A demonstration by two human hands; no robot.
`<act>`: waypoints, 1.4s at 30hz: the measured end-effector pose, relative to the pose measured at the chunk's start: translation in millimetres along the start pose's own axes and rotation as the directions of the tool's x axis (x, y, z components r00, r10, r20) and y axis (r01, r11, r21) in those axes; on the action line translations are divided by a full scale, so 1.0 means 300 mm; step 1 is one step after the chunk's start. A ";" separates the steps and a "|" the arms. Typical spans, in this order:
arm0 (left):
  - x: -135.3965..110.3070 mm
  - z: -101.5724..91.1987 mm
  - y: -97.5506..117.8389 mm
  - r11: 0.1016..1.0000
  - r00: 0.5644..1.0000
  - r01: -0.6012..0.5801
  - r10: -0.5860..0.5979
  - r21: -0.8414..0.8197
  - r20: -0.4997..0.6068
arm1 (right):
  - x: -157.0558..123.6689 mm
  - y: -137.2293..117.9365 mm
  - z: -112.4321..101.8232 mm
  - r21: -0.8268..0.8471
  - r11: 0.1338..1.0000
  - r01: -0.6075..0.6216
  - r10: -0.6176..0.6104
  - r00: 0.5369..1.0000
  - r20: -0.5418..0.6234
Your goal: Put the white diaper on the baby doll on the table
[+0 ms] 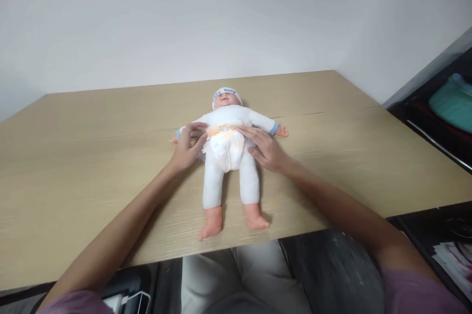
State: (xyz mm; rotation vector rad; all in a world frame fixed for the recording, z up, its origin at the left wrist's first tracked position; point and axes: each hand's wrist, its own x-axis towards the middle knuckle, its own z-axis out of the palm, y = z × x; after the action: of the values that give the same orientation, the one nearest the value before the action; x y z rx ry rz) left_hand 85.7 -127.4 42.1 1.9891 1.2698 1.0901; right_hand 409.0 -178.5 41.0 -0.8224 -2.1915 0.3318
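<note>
A baby doll (213,191) in a white suit and a printed white cap lies on its back on the wooden table, feet toward me. Around its hips sits a white diaper (227,150) with an orange patterned band at the waist. My left hand (189,145) rests against the diaper's left side, fingers bent and apart. On the other side my right hand (266,147) lies with its fingers stretched over the diaper's waist edge and its thumb lower, near the doll's hip. Neither hand visibly grips anything, though some fingertips blend with the diaper.
The wooden table (92,176) reaches back to a pale wall (184,18). Beyond its right edge is a dark shelf with a green cloth (453,102), and papers (455,262) lie lower down. My legs are under the front edge, beside a dark bag-like object at left.
</note>
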 end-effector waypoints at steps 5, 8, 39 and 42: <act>-0.094 -0.101 -0.107 0.926 0.997 0.043 -0.061 0.375 0.036 | 0.103 -0.073 0.010 -0.079 0.997 -0.021 0.012 0.993 -0.114; -0.097 -0.123 -0.096 0.880 0.992 0.058 -0.103 0.472 0.069 | 0.230 -0.146 0.045 -0.169 0.986 0.009 -0.014 1.000 -0.025; 0.064 0.052 -0.004 0.963 0.989 0.134 -0.114 -0.235 0.099 | 0.392 -0.111 0.180 -0.224 0.907 -0.356 0.370 0.929 0.019; 0.071 0.053 0.000 0.964 0.985 0.151 -0.129 -0.221 0.115 | 0.400 -0.118 0.176 -0.199 0.919 -0.341 0.340 0.939 -0.040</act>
State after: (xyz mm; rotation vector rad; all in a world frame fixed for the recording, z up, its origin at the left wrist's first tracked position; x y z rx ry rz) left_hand 104.0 -108.3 40.9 1.7330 1.1582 1.0070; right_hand 293.6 -126.1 89.7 -1.3251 -2.0955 0.2758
